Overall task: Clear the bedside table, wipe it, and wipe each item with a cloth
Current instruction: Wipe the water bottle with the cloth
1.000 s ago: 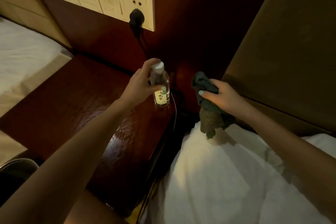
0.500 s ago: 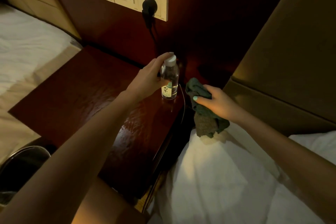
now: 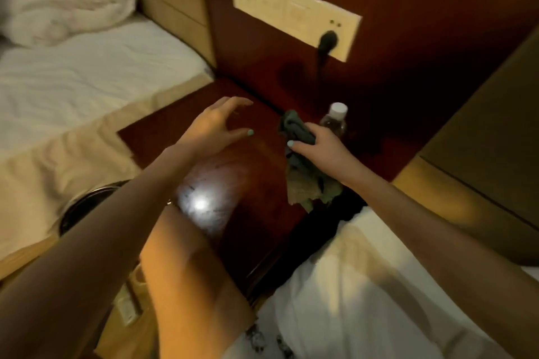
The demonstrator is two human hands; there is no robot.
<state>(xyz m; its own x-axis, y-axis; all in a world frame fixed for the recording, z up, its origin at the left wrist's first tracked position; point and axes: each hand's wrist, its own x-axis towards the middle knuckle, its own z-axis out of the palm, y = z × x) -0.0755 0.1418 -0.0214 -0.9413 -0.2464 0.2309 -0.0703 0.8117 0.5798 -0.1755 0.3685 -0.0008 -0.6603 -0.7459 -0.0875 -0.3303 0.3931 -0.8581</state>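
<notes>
A small clear plastic bottle with a white cap (image 3: pixel 334 122) stands at the far right of the glossy dark red wooden bedside table (image 3: pixel 256 192), just behind the right hand (image 3: pixel 319 148). That hand clutches a crumpled dark green cloth (image 3: pixel 296 130), so a careless sweep towards the far right could tip the light bottle over or off the right edge. The left hand (image 3: pixel 214 125) hovers with fingers spread, holding nothing; the bottle is upright, long axis vertical, cap upward.

Bottle (image 3: pixel 334 121) at bedside table (image 3: pixel 256 201) back right, behind right hand (image 3: pixel 319 147), beds either side
</notes>
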